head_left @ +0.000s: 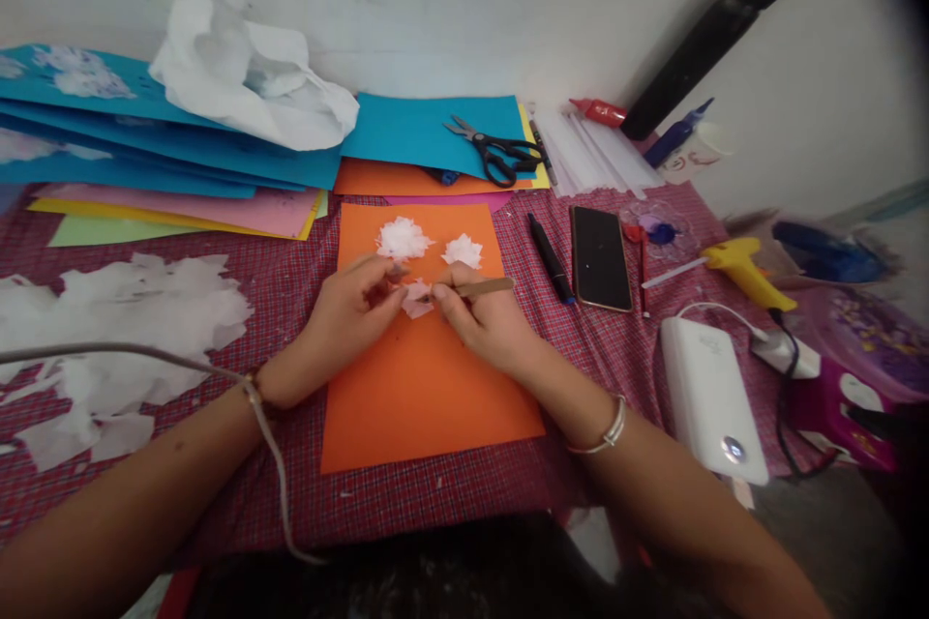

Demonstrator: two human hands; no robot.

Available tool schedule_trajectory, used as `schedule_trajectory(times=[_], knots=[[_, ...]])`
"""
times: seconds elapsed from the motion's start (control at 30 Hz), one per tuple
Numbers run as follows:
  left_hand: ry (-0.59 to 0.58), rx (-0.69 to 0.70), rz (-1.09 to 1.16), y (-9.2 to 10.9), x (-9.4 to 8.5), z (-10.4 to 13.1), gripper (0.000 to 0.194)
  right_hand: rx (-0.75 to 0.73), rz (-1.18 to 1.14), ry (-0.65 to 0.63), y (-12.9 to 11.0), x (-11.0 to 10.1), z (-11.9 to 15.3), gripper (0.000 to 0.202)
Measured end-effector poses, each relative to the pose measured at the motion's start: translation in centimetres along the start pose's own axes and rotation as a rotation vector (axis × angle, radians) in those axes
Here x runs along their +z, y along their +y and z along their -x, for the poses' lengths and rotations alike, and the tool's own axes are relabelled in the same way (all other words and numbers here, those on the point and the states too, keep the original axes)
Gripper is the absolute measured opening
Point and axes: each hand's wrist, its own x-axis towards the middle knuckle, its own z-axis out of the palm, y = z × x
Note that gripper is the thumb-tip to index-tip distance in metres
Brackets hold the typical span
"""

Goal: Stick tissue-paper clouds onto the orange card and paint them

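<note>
An orange sheet of paper (428, 387) lies in front of me, with two ruffled white paper puffs (403, 239) on its upper part. Below them, between my hands, is a small piece of thin white paper (417, 300). My left hand (359, 295) pinches that piece at its left side with thumb and fingers. Closed around a slim brown stick (483, 287), my right hand (486, 314) touches the right side of the paper. The stick's tip is hidden by my fingers.
Loose white paper pieces (145, 309) spread at the left. Behind are blue sheets (413, 131), scissors (500, 150) and crumpled white paper (239, 77). At the right are a marker (550, 258), a phone (601, 258), a yellow glue gun (747, 268) and a white power bank (711, 397). A cable (265, 416) crosses my left wrist.
</note>
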Motion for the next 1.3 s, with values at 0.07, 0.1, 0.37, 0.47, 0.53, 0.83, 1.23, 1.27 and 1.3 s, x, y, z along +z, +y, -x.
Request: schedule_trajectory(times=[0.07,0.1,0.37,0.47,0.53,0.83,1.23,1.27,1.3], knots=[[0.030,-0.058,0.043,-0.2,-0.2,0.0,0.010,0.005,0.048,-0.022,-0.1,0.0,0.0,0.021],[0.031,-0.085,0.064,-0.3,-0.3,0.0,0.011,0.004,0.069,-0.031,-0.2,0.0,0.0,0.021],[-0.070,0.126,-0.015,-0.7,-0.6,0.5,0.008,0.012,0.078,-0.045,0.0,0.3,0.1,0.023],[-0.142,0.314,-0.175,-0.5,-0.5,0.6,0.008,0.031,0.026,-0.007,0.2,0.4,0.0,0.021],[-0.162,0.345,-0.262,-0.3,-0.5,0.6,0.004,0.023,0.005,0.013,0.3,0.4,-0.1,0.021],[-0.157,0.368,-0.491,-0.5,-0.2,0.4,0.014,0.031,-0.047,0.024,0.6,0.4,-0.4,0.020],[-0.114,0.215,-0.269,-1.1,0.3,-0.8,0.020,0.020,-0.266,0.144,0.6,-0.3,-0.3,0.027],[-0.105,0.208,-0.252,-1.1,0.4,-0.9,0.019,0.019,-0.266,0.126,0.6,-0.2,-0.3,0.027],[-0.103,0.199,-0.229,-1.1,0.4,-0.9,0.019,0.015,-0.263,0.107,0.6,0.0,-0.3,0.027]])
